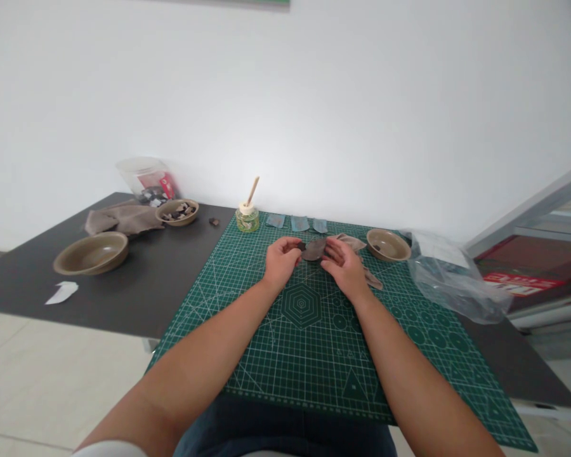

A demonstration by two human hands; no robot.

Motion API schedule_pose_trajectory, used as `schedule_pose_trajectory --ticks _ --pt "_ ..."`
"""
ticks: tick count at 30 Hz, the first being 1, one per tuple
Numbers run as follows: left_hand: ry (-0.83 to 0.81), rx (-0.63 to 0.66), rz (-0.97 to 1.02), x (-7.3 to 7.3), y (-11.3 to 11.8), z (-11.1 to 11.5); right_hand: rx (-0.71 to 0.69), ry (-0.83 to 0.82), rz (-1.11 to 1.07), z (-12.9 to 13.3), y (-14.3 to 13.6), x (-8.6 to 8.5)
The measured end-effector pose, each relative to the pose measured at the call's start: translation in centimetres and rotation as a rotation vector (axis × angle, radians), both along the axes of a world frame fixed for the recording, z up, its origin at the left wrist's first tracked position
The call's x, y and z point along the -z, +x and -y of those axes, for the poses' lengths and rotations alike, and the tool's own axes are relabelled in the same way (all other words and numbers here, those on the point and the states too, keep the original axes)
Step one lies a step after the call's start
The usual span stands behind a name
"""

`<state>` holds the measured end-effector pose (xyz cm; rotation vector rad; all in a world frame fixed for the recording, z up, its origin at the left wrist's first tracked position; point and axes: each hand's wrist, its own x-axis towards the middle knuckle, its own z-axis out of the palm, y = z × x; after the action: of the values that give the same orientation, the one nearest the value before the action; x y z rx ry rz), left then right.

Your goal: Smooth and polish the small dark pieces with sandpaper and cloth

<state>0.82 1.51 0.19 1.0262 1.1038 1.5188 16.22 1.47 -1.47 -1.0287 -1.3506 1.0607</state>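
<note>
Over the green cutting mat (301, 355) both hands come close together. My right hand (345, 261) is closed on a flat, rounded dark grey-brown piece (315, 249), with the thumb at its lower edge and the fingers behind. My left hand (283, 260) pinches a small dark fragment (301, 245) at the piece's left side; whether the two touch, I cannot tell. A brown cloth (373, 279) lies on the mat, partly hidden by my right hand. Beyond it stands a small brown bowl (388, 245) with a dark bit inside.
At the left are a larger bowl (91, 254), a bowl of fragments (177, 212), a brown cloth (124, 219) and a clear tub (145, 178). A glass bottle with a stick (247, 217) and blue packets (299, 223) line the back. Right lies a plastic bag (457, 285).
</note>
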Motion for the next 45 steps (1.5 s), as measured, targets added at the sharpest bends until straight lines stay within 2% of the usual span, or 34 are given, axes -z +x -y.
schedule_pose_trajectory --ticks 3,5,7,9,13,16,18,21,23,26,30,32,34,38,41,43,45 --pt "-0.017 0.096 -0.083 0.0 0.2 0.3 0.24 0.181 0.167 0.1 0.6 -0.3" --pt "-0.04 0.162 -0.13 0.0 0.3 0.6 0.458 0.299 0.34 0.1 1.3 -0.6" --pt "-0.061 0.209 -0.147 0.0 0.5 0.8 0.604 0.367 0.514 -0.1 2.0 -0.7" --pt "-0.071 0.246 -0.144 0.0 0.6 0.9 0.633 0.383 0.71 -0.5 2.5 -0.7" --pt "-0.072 0.284 -0.126 0.1 0.6 0.9 0.517 0.255 0.934 -1.3 2.8 -0.4" --pt "-0.077 0.285 -0.111 0.2 0.6 0.8 0.612 0.272 0.893 -1.1 2.8 -0.6" --pt "-0.078 0.289 -0.091 0.2 0.5 0.8 0.735 0.35 0.8 -0.6 2.7 -1.0" --pt "-0.08 0.301 -0.065 0.4 0.5 0.8 0.84 0.462 0.637 0.6 2.6 -1.9" --pt "-0.082 0.305 -0.06 0.5 0.5 0.7 0.871 0.513 0.545 1.5 2.3 -2.4" --pt "-0.082 0.299 -0.064 0.5 0.5 0.6 0.831 0.563 0.459 2.6 1.7 -2.9" --pt "-0.069 0.286 -0.071 0.4 0.5 0.6 0.687 0.537 0.473 3.2 0.8 -3.0" --pt "-0.06 0.285 -0.08 0.3 0.6 0.6 0.689 0.489 0.48 3.1 0.7 -2.9" --pt "-0.061 0.287 -0.085 0.3 0.7 0.6 0.752 0.447 0.452 2.7 1.0 -2.8" --pt "-0.061 0.281 -0.09 0.2 0.6 0.7 0.972 0.398 0.362 1.6 2.5 -3.0" --pt "-0.061 0.258 -0.094 0.2 0.5 0.6 1.111 0.417 0.374 1.0 3.8 -3.0" --pt "-0.067 0.226 -0.086 0.2 0.4 0.6 1.137 0.445 0.416 0.7 4.4 -2.9" --pt "-0.079 0.188 -0.079 0.2 0.4 0.5 1.06 0.434 0.485 0.6 4.6 -2.6"
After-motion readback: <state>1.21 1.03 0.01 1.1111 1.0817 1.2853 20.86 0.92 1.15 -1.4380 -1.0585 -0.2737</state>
